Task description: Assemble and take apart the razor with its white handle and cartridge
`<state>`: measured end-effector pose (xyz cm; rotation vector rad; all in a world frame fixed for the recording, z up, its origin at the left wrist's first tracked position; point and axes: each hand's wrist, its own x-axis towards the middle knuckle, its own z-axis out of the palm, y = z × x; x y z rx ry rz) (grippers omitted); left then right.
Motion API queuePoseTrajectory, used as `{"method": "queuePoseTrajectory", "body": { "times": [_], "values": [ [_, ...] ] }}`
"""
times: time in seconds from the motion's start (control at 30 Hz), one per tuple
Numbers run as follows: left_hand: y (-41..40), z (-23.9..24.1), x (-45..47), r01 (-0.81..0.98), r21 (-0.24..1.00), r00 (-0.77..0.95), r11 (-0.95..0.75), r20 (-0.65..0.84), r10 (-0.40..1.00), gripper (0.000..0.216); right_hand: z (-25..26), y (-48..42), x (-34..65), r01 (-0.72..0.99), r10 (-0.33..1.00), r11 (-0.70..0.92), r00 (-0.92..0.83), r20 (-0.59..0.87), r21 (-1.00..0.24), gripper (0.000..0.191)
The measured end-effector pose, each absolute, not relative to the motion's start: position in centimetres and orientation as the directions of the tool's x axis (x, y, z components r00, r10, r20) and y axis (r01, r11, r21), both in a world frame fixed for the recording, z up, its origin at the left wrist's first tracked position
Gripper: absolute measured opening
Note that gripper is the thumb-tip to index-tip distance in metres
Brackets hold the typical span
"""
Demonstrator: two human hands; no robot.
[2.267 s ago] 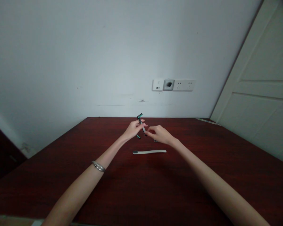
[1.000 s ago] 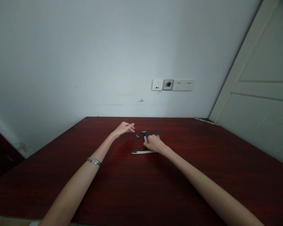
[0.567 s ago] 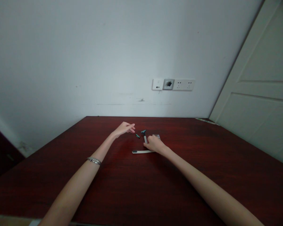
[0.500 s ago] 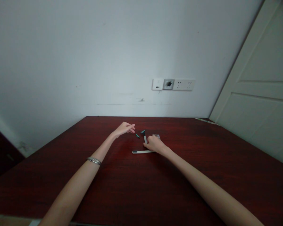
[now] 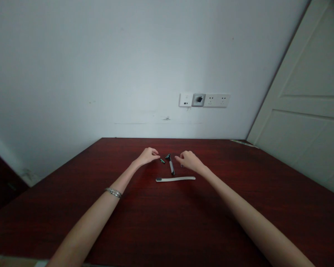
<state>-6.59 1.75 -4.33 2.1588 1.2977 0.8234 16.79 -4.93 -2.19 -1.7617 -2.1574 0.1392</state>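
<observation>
My left hand (image 5: pixel 147 156) hovers low over the dark red table (image 5: pixel 167 222), fingers loosely curled and holding nothing, their tips just left of a small dark green piece (image 5: pixel 162 161). A short dark razor with a green head (image 5: pixel 171 165) lies on the table between my hands. My right hand (image 5: pixel 189 161) is just right of it, fingers loosely bent and apart from the razor, holding nothing. A long white handle strip (image 5: pixel 176 179) lies crosswise in front of the razor. A small clear item (image 5: pixel 182 165) peeks out under my right hand.
The table's far edge meets a white wall carrying a row of sockets (image 5: pixel 204 100). A white door (image 5: pixel 308 111) stands at the right. A silver bracelet (image 5: pixel 113 192) is on my left wrist.
My right hand has let go of the razor and moved right and up, uncovering the white strip's end. The razor now lies flat. My left hand has dipped toward the small green piece.
</observation>
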Motion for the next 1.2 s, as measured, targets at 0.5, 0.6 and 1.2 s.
{"method": "queuePoseTrajectory", "body": {
  "times": [0.5,0.6,1.2],
  "values": [
    [1.0,-7.3,-5.3,0.727,0.499,0.366,-0.472,0.299,0.881,0.05,-0.6,-2.8,21.5,0.843,0.965,0.145,-0.005,0.263,-0.517,0.037],
    [0.8,-7.5,-5.2,0.726,0.503,0.355,-0.469,0.311,0.882,0.05,-0.9,-2.8,21.4,0.839,0.966,0.145,-0.006,0.257,-0.525,0.035],
    [-0.2,-7.2,-4.2,0.793,0.33,0.39,-0.512,0.37,0.843,0.041,-1.9,-2.2,21.0,0.841,0.964,0.172,-0.036,0.265,-0.513,0.032]
  ]
}}
